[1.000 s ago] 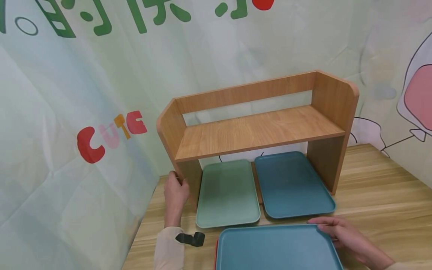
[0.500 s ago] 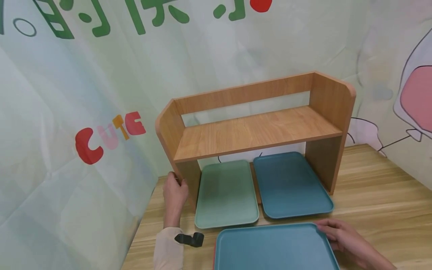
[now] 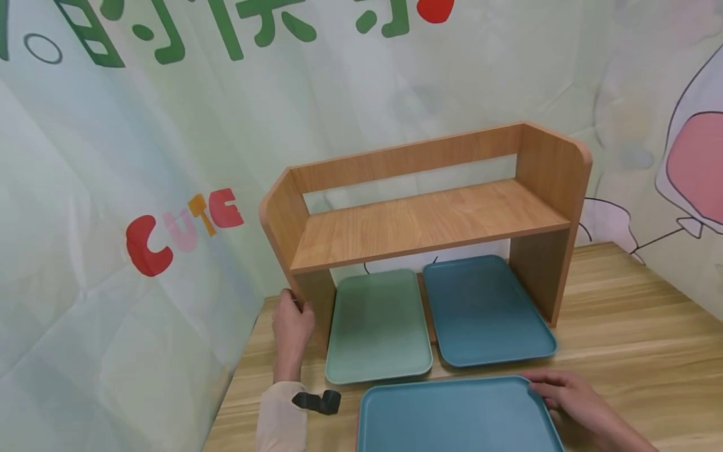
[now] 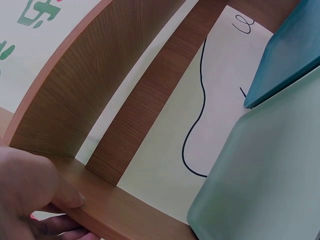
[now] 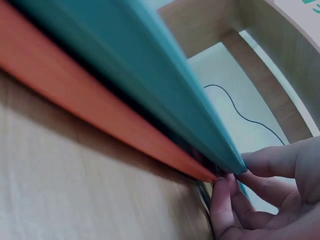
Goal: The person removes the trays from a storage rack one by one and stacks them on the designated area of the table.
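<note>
My left hand (image 3: pixel 292 329) grips the front edge of the left side panel of a wooden desktop shelf (image 3: pixel 429 216). In the left wrist view the thumb lies on the panel (image 4: pixel 120 205) and the other fingers curl behind it. At lower right, my right hand (image 3: pixel 576 398) holds the far right corner of a blue tray (image 3: pixel 457 417). Directly under that one lies an orange-red tray (image 5: pixel 100 105); the right wrist view shows fingers at both corners. Below the shelf board, a light green tray (image 3: pixel 380 326) sits left of a darker blue tray (image 3: pixel 488 311).
The shelf stands on a wood-grain table (image 3: pixel 638 314), close to a printed cloth backdrop (image 3: pixel 186 125). The front blue tray lies just before the two trays under the shelf, its near part cut off by the frame. A black strap (image 3: pixel 316 402) circles the left sleeve.
The head view has shifted slightly. My right hand has moved a little along the front blue tray's corner, and its fingers lie slightly differently. The left hand keeps its grip on the panel.
</note>
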The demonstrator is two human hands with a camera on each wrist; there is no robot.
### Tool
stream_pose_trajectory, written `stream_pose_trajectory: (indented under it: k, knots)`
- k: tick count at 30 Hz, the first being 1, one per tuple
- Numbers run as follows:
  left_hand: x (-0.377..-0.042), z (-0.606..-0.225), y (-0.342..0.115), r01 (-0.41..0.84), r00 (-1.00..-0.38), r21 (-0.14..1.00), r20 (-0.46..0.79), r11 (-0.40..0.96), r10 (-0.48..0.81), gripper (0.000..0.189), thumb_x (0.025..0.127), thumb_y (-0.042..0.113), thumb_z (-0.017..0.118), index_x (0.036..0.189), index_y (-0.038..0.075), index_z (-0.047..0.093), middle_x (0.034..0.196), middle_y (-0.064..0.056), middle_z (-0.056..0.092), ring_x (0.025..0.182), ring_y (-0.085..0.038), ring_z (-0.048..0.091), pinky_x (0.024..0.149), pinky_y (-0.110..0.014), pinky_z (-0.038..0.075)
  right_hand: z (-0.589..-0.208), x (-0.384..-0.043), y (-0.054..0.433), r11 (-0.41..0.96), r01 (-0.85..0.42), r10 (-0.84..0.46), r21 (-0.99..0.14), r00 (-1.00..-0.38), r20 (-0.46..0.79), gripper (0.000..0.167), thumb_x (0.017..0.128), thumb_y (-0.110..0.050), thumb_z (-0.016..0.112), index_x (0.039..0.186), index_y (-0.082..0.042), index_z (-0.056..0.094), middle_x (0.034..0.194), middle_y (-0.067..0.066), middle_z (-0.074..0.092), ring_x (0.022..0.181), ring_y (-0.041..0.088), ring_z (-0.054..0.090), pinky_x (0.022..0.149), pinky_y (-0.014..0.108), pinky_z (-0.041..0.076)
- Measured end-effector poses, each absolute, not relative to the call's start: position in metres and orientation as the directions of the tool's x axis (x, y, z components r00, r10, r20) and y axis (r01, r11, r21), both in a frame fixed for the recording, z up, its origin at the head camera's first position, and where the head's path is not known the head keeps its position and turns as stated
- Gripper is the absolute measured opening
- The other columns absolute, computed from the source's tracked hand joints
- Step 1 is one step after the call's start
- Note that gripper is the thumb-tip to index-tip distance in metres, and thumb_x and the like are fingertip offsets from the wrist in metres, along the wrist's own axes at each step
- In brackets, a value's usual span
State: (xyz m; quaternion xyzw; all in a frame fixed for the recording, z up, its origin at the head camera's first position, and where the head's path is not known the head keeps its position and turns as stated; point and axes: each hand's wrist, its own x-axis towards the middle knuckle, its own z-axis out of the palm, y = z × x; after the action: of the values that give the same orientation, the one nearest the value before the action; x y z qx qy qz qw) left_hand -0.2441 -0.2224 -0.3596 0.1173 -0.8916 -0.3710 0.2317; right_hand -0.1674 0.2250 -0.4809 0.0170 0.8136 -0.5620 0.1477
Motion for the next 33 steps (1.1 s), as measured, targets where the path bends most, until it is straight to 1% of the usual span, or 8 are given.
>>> stream_pose_trajectory:
  k: [4, 15, 19, 26, 33]
  knots:
    - [-0.2444, -0.36, -0.2217, -0.03, -0.865, 0.712, 0.333, 0.701, -0.375, 0.025, 0.093, 0.01, 0.05, 0.113, -0.005, 0.049, 0.104, -0.025, 0.06, 0.092, -0.037, 0.059, 0.074, -0.047, 0.048, -0.4818, -0.1665, 0.2273, 0.353, 0.177, -0.171, -0.919, -0.953, -0.249, 0.043, 0.091, -0.026, 0.061, 0.125, 0.002, 0.059, 0.122, 0.013, 0.064, 0.098, 0.007, 0.058, 0.079, 0.028, 0.049]
    - [-0.244, -0.3603, -0.2213, -0.029, -0.862, 0.712, 0.337, 0.702, -0.378, 0.026, 0.093, 0.01, 0.051, 0.113, -0.006, 0.05, 0.103, -0.025, 0.061, 0.089, -0.036, 0.06, 0.072, -0.045, 0.049, -0.4828, -0.1664, 0.2257, 0.319, 0.217, -0.139, -0.923, -0.952, -0.272, 0.042, 0.092, -0.024, 0.06, 0.126, 0.001, 0.058, 0.121, 0.009, 0.064, 0.097, 0.007, 0.058, 0.078, 0.028, 0.049]
    - [-0.2446, -0.3606, -0.2215, -0.035, -0.867, 0.717, 0.324, 0.696, -0.378, 0.027, 0.093, 0.01, 0.05, 0.115, -0.006, 0.049, 0.105, -0.026, 0.06, 0.091, -0.036, 0.06, 0.073, -0.045, 0.05, -0.4836, -0.1666, 0.2262, 0.305, 0.231, -0.136, -0.924, -0.95, -0.282, 0.04, 0.093, -0.023, 0.059, 0.126, 0.0, 0.058, 0.122, 0.009, 0.064, 0.098, 0.007, 0.058, 0.079, 0.029, 0.049]
    - [-0.2443, -0.3605, -0.2221, -0.046, -0.875, 0.722, 0.304, 0.69, -0.376, 0.028, 0.094, 0.01, 0.049, 0.117, -0.006, 0.048, 0.108, -0.026, 0.059, 0.094, -0.037, 0.059, 0.074, -0.046, 0.051, -0.486, -0.165, 0.2262, 0.305, 0.179, -0.162, -0.935, -0.958, -0.236, 0.043, 0.093, -0.022, 0.059, 0.127, 0.003, 0.056, 0.123, 0.012, 0.063, 0.097, 0.004, 0.058, 0.079, 0.027, 0.05]
    - [-0.2441, -0.3599, -0.2214, -0.055, -0.883, 0.732, 0.282, 0.679, -0.376, 0.029, 0.095, 0.01, 0.048, 0.119, -0.006, 0.047, 0.112, -0.027, 0.058, 0.098, -0.037, 0.059, 0.077, -0.047, 0.051, -0.4901, -0.163, 0.2246, 0.241, 0.216, -0.069, -0.946, -0.968, -0.239, 0.043, 0.094, -0.019, 0.058, 0.129, 0.005, 0.053, 0.121, 0.01, 0.064, 0.091, 0.002, 0.061, 0.077, 0.024, 0.051]
